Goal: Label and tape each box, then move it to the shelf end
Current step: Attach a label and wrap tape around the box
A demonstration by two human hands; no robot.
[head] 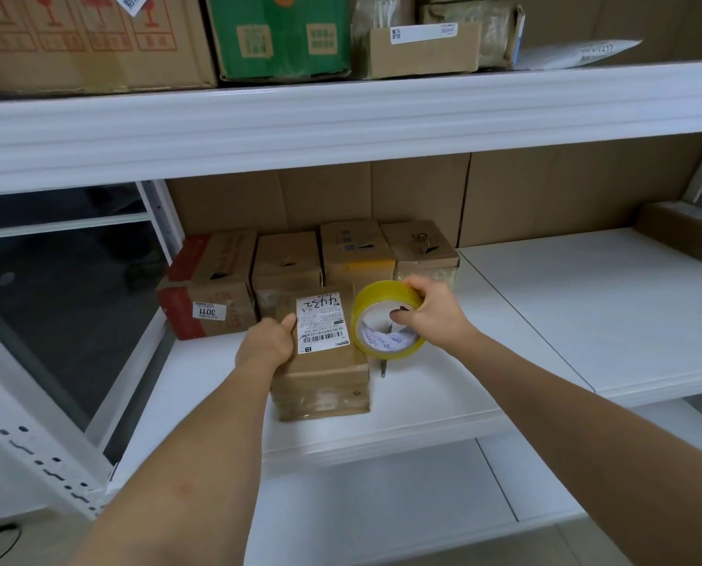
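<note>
Cardboard box [322, 386] sits near the front edge of the white shelf [443, 386], shipping label [322, 322] on top. Left hand [265, 345] grips its left side, right hand [433, 312] is clamped on a yellow tape roll [386, 316] just beside it. Four more boxes [308, 267] lined up behind, toward the shelf's left end

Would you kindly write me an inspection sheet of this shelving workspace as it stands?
Surface: white shelf, middle level.
Job's things: box bearing a label; yellow tape roll held at the box's right edge.
Clutter: four boxes in a row behind; another box far right; a thin dark item beside the box, unclear.
Grippers: left hand holds the box; right hand grips the tape roll.
Cables: nothing seen on the shelf.
Surroundings: upper shelf carrying cartons.
</note>
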